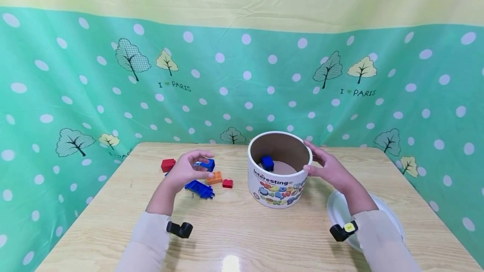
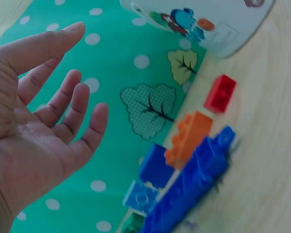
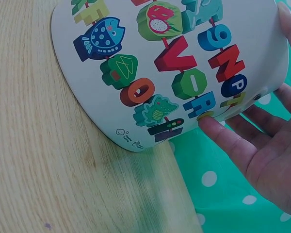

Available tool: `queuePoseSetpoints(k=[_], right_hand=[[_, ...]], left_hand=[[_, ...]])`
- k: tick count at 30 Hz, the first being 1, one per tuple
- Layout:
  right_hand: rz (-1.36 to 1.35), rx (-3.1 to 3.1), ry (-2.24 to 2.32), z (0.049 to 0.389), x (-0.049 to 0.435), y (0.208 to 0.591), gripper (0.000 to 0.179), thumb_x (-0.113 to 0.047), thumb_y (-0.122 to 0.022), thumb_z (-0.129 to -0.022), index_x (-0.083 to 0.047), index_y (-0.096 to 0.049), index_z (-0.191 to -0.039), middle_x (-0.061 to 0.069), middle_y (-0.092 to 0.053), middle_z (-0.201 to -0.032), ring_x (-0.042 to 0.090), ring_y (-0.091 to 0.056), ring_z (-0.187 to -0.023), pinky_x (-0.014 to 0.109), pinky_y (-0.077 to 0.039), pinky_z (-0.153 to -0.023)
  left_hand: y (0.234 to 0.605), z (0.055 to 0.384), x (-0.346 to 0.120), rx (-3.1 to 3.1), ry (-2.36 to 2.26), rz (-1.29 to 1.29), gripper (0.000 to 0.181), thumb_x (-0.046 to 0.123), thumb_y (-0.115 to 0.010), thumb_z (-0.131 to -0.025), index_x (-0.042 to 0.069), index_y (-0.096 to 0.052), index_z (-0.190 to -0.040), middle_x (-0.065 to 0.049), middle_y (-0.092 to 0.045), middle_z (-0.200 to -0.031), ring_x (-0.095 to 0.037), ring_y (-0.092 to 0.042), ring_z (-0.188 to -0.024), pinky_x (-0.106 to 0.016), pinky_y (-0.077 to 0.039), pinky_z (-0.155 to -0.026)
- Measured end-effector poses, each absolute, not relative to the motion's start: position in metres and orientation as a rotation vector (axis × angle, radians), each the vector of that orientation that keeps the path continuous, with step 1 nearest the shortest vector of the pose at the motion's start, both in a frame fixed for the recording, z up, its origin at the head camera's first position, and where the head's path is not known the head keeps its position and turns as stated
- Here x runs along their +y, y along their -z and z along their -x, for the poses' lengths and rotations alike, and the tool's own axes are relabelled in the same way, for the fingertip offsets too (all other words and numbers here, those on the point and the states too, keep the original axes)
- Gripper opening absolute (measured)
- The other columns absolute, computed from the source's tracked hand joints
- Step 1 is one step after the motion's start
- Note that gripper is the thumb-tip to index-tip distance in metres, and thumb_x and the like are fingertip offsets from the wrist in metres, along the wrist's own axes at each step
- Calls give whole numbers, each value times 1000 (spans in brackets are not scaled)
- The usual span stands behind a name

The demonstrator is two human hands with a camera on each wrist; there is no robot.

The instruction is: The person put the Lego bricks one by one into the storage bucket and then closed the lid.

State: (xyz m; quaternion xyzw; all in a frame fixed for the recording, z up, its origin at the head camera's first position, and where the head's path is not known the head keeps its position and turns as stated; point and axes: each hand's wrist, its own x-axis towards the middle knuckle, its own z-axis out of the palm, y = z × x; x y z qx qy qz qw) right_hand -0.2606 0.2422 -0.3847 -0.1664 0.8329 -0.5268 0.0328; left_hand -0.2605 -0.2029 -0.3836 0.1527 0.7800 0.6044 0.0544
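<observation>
My left hand point(image 1: 190, 169) is over a loose group of toy bricks, fingers spread and slightly bent, with nothing in them. Around it lie a red brick point(image 1: 168, 165), a blue brick point(image 1: 207, 164), an orange brick point(image 1: 214, 178), a small red brick point(image 1: 227, 183) and a long blue train-base piece point(image 1: 199, 189). A light blue piece point(image 2: 140, 197) and a green one point(image 2: 133, 223) show in the left wrist view. My right hand point(image 1: 328, 170) holds the right side of a white printed bucket point(image 1: 277, 192), which stands upright. Inside it lies a blue brick point(image 1: 267, 163).
A round white lid point(image 1: 336, 207) lies on the wooden table point(image 1: 227, 230) at the right, partly under my right forearm. A green dotted curtain point(image 1: 242, 87) hangs behind the table and down both sides.
</observation>
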Motion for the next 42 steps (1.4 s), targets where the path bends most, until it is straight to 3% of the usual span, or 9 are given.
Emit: queuePoseSetpoints(k=[8,20,26,31,37,42], right_hand=[[511,2585,1609,260,242,384,82,-30,-72,-89,-28,-25,-156,13,-29,-156,42,-29,-139,63,-36,-102],[477,2591,1599,259,242,382,82,-33,-72,-90,-29,-23,-156,12,-28,-157,42,-27,-140,64,-35,-103],[493,2578,1611,259,242,383,82,-31,-72,-90,-29,-23,-156,12,-28,-157,42,-28,-140,62,-37,-102],[518,2572,1627,262,241,385,81,-30,-72,-89,-28,-25,-156,12,-29,-157,42,-30,-139,61,-39,-101],[528,2576,1632,261,240,387,81,-30,-72,-89,-28,-26,-155,13,-31,-156,42,-29,-139,61,-40,-100],[520,2589,1632,260,241,388,80,-30,-72,-90,-29,-26,-155,13,-32,-155,42,-28,-139,60,-42,-98]], left_hand=[[403,256,-220,2361,-1904,-405,57,1,-79,-79,-7,-53,-129,-28,-49,-131,-49,-43,-122,-29,-53,-89],[426,258,-243,2412,-1919,-322,57,-1,-78,-79,-9,-52,-129,-30,-48,-132,-47,-44,-123,-26,-53,-88],[436,259,-252,2459,-1842,-258,56,1,-79,-79,-7,-54,-130,-29,-50,-132,-44,-47,-123,-29,-53,-90],[438,259,-256,2518,-1783,-199,57,5,-81,-78,-2,-57,-129,-25,-53,-131,-44,-52,-120,-39,-51,-94],[440,257,-259,2570,-1737,-174,55,6,-81,-79,-2,-58,-128,-24,-55,-130,-43,-50,-123,-51,-41,-104],[442,259,-262,2580,-1746,-220,56,4,-81,-78,-5,-58,-128,-24,-55,-131,-43,-46,-128,-52,-36,-108]])
